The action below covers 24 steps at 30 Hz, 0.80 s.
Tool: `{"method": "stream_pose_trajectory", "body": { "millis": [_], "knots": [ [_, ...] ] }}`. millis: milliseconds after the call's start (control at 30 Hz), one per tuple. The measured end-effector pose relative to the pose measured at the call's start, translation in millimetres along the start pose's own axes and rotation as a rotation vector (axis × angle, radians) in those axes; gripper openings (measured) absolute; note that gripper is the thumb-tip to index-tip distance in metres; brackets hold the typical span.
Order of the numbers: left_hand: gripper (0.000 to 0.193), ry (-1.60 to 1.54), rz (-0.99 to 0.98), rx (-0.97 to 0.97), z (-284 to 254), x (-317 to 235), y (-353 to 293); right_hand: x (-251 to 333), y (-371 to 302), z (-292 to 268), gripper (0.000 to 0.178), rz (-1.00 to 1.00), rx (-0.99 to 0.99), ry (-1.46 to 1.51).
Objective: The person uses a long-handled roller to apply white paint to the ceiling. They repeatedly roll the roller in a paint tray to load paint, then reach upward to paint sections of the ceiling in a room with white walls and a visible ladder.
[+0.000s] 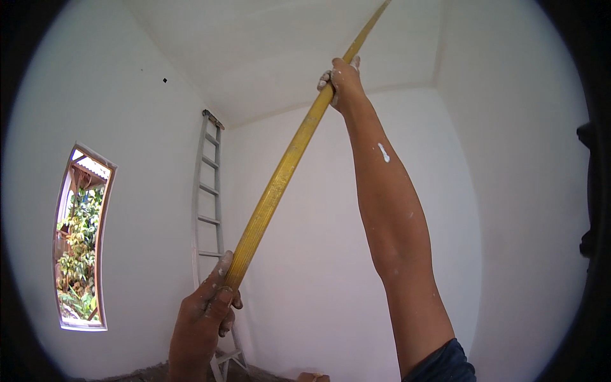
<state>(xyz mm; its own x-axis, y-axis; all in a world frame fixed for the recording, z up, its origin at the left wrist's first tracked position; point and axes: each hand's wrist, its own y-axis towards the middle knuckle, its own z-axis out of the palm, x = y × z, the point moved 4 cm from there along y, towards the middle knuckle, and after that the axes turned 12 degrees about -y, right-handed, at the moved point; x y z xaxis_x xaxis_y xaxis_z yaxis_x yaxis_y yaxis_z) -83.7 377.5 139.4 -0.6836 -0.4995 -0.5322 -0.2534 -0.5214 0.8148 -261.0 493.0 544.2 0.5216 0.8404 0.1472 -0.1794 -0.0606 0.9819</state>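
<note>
I see left hand (205, 309) at seven o'clock, right hand (345, 77) at one, fingers wrapped round the pole (280, 175): likely steering; next needs steadiness.

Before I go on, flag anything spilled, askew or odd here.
A white smear, probably paint, sits on the right forearm, where it doesn't belong; white specks dot the right hand gripping the ridged yellow pole. A dark diamond-shaped mark breaks the pale left wall.

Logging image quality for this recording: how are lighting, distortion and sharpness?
Head view: fisheye corners fall to black; window frame visibly bowed; greenery outside brightly lit; white back wall softly lit, low in contrast; yellow pole, left hand and right hand show no obvious motion blur.
</note>
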Motion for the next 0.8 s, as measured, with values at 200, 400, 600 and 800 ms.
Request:
{"method": "stream_pose_trajectory", "body": {
  "millis": [200,400,600,800],
  "knots": [
    [0.051,-0.025,0.011,0.008,51,-10,-15,30,4,-48,0.088,0.006,-0.016,-0.008],
    [0.049,-0.074,0.015,0.037,109,-8,-29,52,9,-107,0.086,0.003,-0.017,-0.041],
    [0.05,-0.077,0.036,0.021,169,6,-36,69,10,-165,0.083,0.007,-0.028,-0.095],
    [0.049,-0.112,0.028,0.044,205,21,-43,76,9,-204,0.084,0.007,-0.031,-0.141]
  ]
}}
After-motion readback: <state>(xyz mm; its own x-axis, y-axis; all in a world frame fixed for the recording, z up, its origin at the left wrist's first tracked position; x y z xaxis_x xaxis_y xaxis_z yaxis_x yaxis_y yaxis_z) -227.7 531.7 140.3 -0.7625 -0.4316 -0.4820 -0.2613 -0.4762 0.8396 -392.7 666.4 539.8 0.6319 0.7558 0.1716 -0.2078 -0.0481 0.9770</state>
